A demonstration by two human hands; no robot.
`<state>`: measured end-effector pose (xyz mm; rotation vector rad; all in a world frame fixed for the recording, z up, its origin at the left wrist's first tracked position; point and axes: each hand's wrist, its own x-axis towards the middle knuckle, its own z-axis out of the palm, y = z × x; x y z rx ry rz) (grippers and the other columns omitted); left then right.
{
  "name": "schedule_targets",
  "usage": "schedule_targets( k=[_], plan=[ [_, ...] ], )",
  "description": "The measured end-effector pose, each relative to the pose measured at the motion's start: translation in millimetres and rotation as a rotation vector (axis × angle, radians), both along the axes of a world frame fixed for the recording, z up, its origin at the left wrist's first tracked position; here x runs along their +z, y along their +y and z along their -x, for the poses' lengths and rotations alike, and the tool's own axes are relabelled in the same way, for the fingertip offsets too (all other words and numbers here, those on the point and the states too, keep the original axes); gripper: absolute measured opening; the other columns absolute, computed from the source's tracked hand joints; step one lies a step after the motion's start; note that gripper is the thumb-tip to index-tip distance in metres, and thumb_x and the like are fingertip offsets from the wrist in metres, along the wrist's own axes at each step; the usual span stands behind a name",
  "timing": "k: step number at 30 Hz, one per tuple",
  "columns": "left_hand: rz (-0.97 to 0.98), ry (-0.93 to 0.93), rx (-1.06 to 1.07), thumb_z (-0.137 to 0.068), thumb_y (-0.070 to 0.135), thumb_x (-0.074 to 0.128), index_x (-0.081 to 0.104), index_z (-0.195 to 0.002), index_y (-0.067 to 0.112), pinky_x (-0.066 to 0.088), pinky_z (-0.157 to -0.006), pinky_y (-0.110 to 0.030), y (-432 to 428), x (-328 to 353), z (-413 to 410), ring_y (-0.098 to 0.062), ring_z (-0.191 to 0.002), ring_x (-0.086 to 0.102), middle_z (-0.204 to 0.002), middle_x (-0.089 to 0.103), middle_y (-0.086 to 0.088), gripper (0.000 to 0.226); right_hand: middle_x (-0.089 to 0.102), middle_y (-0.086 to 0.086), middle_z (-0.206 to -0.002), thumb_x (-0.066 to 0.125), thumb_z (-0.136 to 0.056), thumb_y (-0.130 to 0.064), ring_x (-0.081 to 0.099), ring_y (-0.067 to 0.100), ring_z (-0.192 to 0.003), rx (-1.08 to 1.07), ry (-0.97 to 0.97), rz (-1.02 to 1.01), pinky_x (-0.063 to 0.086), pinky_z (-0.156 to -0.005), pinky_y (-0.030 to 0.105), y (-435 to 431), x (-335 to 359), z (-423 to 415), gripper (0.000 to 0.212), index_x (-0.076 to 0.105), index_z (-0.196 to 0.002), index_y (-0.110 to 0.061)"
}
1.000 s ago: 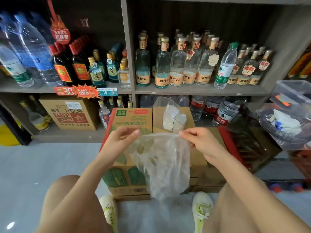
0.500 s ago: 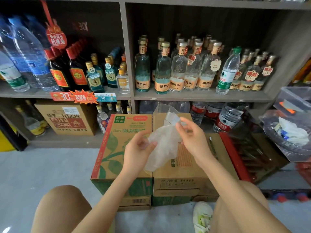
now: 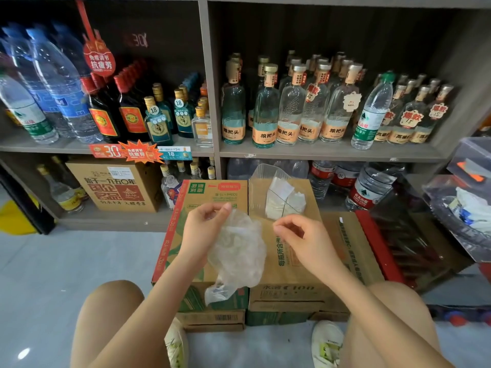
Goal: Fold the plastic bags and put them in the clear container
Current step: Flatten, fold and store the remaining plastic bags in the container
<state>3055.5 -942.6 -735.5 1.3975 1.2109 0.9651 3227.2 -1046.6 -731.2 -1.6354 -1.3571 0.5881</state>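
Observation:
A crumpled clear plastic bag hangs over the cardboard boxes, its top pinched by my left hand. My right hand hovers just right of the bag, a small gap between them, fingers loosely curled and holding nothing. Behind both hands, the clear container stands on the brown box and holds several folded white bags.
The green-and-red carton and the brown carton sit side by side on the floor between my knees. Shelves of bottles rise behind them. At right are a dark red crate and a bin of loose bags.
My right hand has let go of the bag and moved right. My left hand now holds the bag alone, and the bag hangs lower and more bunched.

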Motion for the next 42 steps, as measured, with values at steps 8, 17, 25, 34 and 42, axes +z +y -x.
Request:
schedule_targets(
  k=[8,17,25,34,42],
  plan=[
    [-0.013,-0.054,0.015,-0.089,0.035,0.065,0.071,-0.084,0.016,0.044,-0.07,-0.03,5.3,3.5,-1.3,-0.014,-0.074,0.055,-0.078,0.064,-0.004,0.02,0.058,-0.017,-0.092,0.071,-0.079,-0.042,0.048,-0.004,-0.08,0.033,-0.221,0.138,0.037,-0.069,0.016,16.6,-6.0,30.8,0.027,0.064,-0.104,-0.032],
    [-0.314,0.427,0.068,-0.091,0.043,0.06,0.066,-0.074,0.015,0.028,-0.045,-0.023,15.2,4.2,23.9,-0.008,-0.046,0.04,-0.05,0.043,0.007,0.033,0.058,-0.012,-0.076,0.066,-0.087,-0.017,0.054,0.0,-0.074,-0.01,-0.213,0.036,0.044,-0.068,0.012,15.5,8.0,13.6,0.024,0.051,-0.074,-0.03],
    [-0.838,0.748,0.03,-0.084,0.074,0.035,0.073,-0.102,0.021,0.038,-0.083,-0.033,-0.4,31.2,19.7,-0.021,-0.095,0.057,-0.099,0.065,0.0,0.068,0.065,-0.001,-0.079,0.078,-0.075,-0.004,0.06,0.007,-0.072,0.078,0.162,0.02,0.05,-0.07,0.018,16.1,37.8,-2.6,0.026,0.063,-0.089,-0.021],
    [-0.241,0.244,-0.464,-0.079,0.026,0.077,0.068,-0.111,0.019,0.046,-0.077,-0.021,-14.3,33.8,6.2,-0.007,-0.088,0.064,-0.095,0.07,0.009,0.034,0.062,-0.009,-0.085,0.075,-0.079,-0.019,0.056,0.003,-0.077,0.017,0.239,-0.011,0.045,-0.071,0.017,11.0,52.2,-7.3,0.022,0.065,-0.097,-0.028],
    [0.068,-0.354,-0.266,-0.071,0.011,0.08,0.066,-0.111,0.01,0.057,-0.072,-0.036,-16.3,28.4,21.6,-0.03,-0.088,0.069,-0.1,0.07,-0.014,0.043,0.065,-0.009,-0.105,0.075,-0.077,-0.031,0.061,0.01,-0.099,0.088,0.245,0.23,0.048,-0.079,0.013,-10.8,19.5,10.5,0.034,0.063,-0.109,-0.027]
  ],
)
